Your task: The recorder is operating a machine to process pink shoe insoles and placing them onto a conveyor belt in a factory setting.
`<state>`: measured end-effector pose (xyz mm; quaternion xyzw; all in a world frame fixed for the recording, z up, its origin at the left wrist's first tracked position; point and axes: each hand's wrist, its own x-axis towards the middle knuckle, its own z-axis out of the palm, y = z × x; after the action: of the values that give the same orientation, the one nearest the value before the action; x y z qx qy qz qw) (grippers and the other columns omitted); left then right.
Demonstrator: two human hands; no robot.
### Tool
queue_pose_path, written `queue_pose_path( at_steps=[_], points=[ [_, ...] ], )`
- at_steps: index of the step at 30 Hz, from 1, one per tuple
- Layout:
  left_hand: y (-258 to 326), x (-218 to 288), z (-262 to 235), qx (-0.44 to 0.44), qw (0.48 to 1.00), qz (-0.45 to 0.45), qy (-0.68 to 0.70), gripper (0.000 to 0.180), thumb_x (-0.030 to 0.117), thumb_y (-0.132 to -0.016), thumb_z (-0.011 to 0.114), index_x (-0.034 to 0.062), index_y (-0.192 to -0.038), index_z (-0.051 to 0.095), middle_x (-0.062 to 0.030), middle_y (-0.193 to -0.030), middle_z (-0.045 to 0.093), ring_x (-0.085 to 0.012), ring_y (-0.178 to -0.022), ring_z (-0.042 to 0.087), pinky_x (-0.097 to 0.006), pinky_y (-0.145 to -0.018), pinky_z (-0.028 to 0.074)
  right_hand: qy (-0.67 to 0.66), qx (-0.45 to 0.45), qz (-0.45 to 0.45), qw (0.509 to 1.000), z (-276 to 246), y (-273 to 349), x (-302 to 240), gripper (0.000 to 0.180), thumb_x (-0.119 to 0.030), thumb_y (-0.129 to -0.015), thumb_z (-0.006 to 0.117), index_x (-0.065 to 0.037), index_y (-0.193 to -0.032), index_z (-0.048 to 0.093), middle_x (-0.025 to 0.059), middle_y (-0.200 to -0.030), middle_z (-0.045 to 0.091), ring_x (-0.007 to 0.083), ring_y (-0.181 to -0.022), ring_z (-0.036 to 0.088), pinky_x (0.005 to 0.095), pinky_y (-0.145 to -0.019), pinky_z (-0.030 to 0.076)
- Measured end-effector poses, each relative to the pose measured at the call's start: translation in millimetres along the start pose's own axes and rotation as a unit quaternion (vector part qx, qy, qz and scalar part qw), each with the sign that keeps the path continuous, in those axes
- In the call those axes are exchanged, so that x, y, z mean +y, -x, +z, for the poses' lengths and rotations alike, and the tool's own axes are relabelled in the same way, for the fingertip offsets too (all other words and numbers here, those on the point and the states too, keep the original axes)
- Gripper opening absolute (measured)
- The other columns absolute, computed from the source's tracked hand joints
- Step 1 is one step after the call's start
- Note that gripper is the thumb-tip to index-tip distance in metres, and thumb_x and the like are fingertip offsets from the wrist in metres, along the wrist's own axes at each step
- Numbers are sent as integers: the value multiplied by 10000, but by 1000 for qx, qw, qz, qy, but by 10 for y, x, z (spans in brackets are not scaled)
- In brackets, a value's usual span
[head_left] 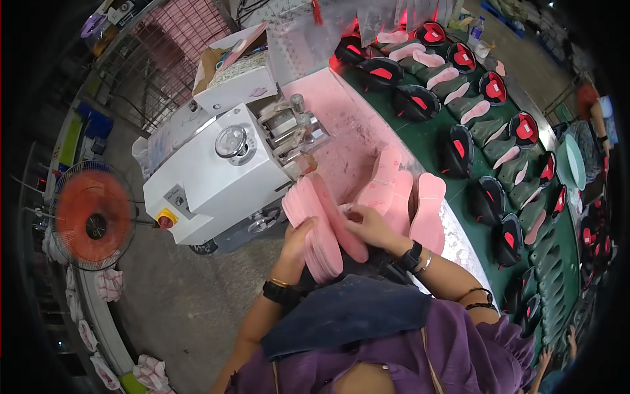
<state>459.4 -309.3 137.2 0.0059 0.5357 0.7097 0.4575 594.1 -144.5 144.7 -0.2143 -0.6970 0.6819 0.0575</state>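
Note:
My left hand (296,241) is wrapped round a thick stack of pink insoles (315,244), standing on edge in front of me. Pinched in my right hand (374,231) is a single pink insole (336,223), fanned slightly away from the stack's right side. Its upper end reaches the working head (303,164) of a white bench machine (200,174); I cannot tell whether they touch. Just beyond my right hand lie bundles of pink insoles (430,205), banded together on the pink-dusted worktable (328,105).
A green conveyor belt (410,134) with rows of black-and-red shoe uppers (461,151) and insoles runs along the right. An open white box (239,85) sits on the machine. An orange caged fan (95,220) stands at left. Other people's arms (543,368) show at the lower right.

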Motion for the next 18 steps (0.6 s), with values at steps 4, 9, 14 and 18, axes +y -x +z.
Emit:
queue_pose_path(
  at_steps=[4, 9, 14, 18],
  points=[
    [185, 74, 45, -24, 999, 1, 21, 277, 116, -904, 609, -25, -1142, 594, -58, -1018, 654, -146, -916, 630, -287, -815, 503, 67, 94, 10, 993, -386, -295, 63, 356, -194, -890, 639, 49, -1144, 588, 112, -916, 679, 138, -870, 641, 283, -732, 507],
    [529, 190, -12, -25, 999, -40, 9, 260, 175, -923, 584, -12, -1102, 610, -37, -1001, 647, -127, -932, 609, -273, -855, 470, 157, 193, -69, 966, -547, -972, 132, 337, -166, -836, 656, 23, -1107, 590, 169, -897, 667, 247, -837, 659, 344, -739, 509],
    [522, 96, -151, -47, 998, -50, 13, 268, 187, -933, 581, 0, -1124, 597, -21, -1032, 630, -127, -946, 602, -272, -871, 461, 143, 233, -79, 959, -471, -1600, -80, 386, -155, -845, 642, -4, -1190, 560, 153, -878, 677, 240, -792, 668, 350, -693, 520],
    [589, 178, -46, -31, 998, -52, 15, 289, 190, -932, 584, 7, -1156, 588, -22, -1044, 629, -123, -951, 606, -269, -871, 466, 57, 172, 13, 983, -491, -1397, -336, 406, -161, -833, 640, -18, -1200, 541, 165, -907, 663, 280, -827, 658, 377, -723, 513]
  ],
)
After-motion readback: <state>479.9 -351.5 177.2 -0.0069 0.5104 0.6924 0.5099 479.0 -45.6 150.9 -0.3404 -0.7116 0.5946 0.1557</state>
